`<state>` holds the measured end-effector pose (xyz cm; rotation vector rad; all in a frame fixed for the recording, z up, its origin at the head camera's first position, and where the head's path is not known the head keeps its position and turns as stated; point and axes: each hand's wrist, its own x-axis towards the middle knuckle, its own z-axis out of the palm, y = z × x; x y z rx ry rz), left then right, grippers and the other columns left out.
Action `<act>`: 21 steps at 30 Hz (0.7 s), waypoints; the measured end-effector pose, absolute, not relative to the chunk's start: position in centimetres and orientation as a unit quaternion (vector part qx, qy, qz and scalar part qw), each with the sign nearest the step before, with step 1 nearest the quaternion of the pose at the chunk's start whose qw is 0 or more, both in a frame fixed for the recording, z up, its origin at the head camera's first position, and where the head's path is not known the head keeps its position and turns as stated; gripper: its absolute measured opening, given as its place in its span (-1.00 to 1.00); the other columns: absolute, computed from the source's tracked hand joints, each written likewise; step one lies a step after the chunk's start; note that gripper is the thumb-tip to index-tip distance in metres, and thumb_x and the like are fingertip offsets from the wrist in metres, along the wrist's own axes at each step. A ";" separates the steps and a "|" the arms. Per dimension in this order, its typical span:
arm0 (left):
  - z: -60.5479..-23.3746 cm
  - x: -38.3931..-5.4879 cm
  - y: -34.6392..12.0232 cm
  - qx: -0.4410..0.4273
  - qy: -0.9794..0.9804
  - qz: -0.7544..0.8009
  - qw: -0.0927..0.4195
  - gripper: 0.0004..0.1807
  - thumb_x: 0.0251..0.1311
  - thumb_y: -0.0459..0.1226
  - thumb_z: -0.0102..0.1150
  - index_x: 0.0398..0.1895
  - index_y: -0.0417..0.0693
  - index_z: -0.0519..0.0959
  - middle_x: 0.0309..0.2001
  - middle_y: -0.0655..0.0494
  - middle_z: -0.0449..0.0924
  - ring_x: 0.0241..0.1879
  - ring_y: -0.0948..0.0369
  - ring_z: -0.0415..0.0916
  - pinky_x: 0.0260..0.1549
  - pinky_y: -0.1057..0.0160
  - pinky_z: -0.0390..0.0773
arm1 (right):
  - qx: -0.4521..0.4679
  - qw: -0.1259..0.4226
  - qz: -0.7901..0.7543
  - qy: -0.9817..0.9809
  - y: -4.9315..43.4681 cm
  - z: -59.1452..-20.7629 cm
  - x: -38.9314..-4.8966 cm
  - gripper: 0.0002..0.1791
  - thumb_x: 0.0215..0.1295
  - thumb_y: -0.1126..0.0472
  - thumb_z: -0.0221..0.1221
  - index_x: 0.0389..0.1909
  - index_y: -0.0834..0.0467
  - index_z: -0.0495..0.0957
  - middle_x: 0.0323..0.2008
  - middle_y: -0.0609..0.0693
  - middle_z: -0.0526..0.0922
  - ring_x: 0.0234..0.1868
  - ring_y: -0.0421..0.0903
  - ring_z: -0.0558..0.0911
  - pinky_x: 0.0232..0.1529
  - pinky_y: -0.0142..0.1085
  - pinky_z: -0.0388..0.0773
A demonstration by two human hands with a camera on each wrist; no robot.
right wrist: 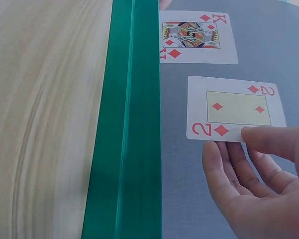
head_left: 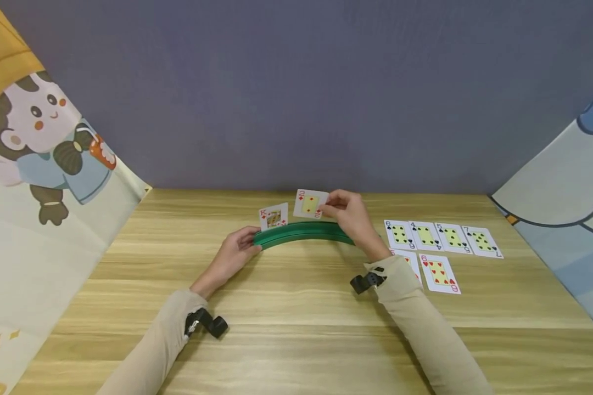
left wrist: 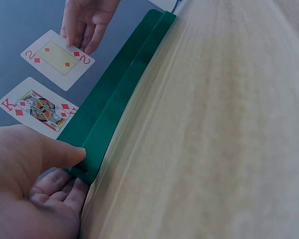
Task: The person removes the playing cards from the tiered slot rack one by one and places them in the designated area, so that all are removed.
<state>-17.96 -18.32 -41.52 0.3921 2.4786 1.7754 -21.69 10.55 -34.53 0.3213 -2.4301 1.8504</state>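
A curved green card holder [head_left: 306, 231] lies on the table, with the king of diamonds [head_left: 274, 217] standing upright at its left part. My left hand [head_left: 233, 253] grips the holder's left end; in the left wrist view the thumb lies on top and the fingers are beneath. Between thumb and fingers, my right hand [head_left: 348, 215] pinches the two of diamonds [head_left: 309, 204] by its right edge. In the right wrist view the two of diamonds [right wrist: 234, 108] is held apart from the holder [right wrist: 139, 124], beside the king [right wrist: 199, 37].
Right of the holder, a row of spade cards [head_left: 426, 236] lies face up. Below them lie the six of hearts [head_left: 440, 273] and another red card [head_left: 409, 262], partly hidden by the right sleeve. A grey wall [head_left: 316, 99] rises behind the wooden table [head_left: 286, 329].
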 end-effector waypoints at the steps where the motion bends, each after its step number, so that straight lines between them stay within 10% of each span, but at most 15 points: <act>1: -41.5 -18.0 -18.3 0.128 0.806 0.577 0.033 -0.52 0.26 -0.51 0.18 0.27 -0.32 0.43 0.20 -0.27 0.53 0.21 -0.08 0.50 0.25 0.10 0.50 | 0.105 0.036 0.601 -0.792 10.6 -34.5 -21.7 -0.90 0.30 0.38 0.26 -0.26 0.35 0.57 -0.27 0.18 0.65 -0.23 -0.02 0.67 -0.15 -0.16 0.73; 21: -41.5 -19.0 -17.4 0.111 0.811 0.574 0.022 -0.51 0.23 -0.51 0.20 0.26 -0.30 0.44 0.19 -0.26 0.54 0.19 -0.08 0.51 0.24 0.09 0.50 | 0.149 0.071 0.527 -0.834 15.2 -32.4 -19.9 -0.85 0.35 0.26 0.26 -0.19 0.29 0.60 -0.22 0.17 0.68 -0.17 -0.03 0.64 -0.15 -0.43 0.60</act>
